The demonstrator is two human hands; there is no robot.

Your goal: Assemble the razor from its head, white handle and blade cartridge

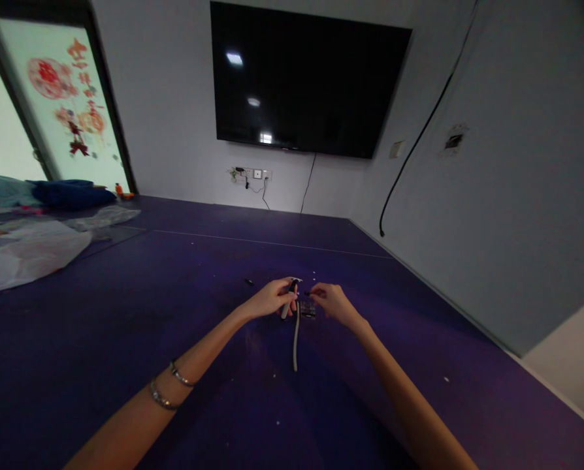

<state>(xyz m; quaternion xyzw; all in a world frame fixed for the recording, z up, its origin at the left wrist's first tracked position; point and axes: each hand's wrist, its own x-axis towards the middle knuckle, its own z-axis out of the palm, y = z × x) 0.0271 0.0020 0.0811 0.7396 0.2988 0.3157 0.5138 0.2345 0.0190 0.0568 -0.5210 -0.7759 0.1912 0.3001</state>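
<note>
My left hand (pixel 275 298) is closed around a slim grey-and-black stick-shaped piece (pixel 287 307), tilted, with a black upper part. A small white bit shows at its top. To the right, my right hand (pixel 328 298) pinches a tiny dark piece (pixel 308 293), too small to name. A small dark, shiny packet or box (pixel 308 310) lies on the purple surface between the hands. From there a slender grey tube (pixel 296 343) stretches toward me. Left of my left hand lies a small black piece (pixel 249 282).
Crumpled clear plastic sheeting (pixel 42 254) and blue cloth (pixel 71 194) lie at the far left. Small white scraps dot the purple surface (pixel 174 405). A black cable (pixel 419 134) hangs along the right wall. A television (pixel 306 78) hangs on the back wall above sockets (pixel 257 174).
</note>
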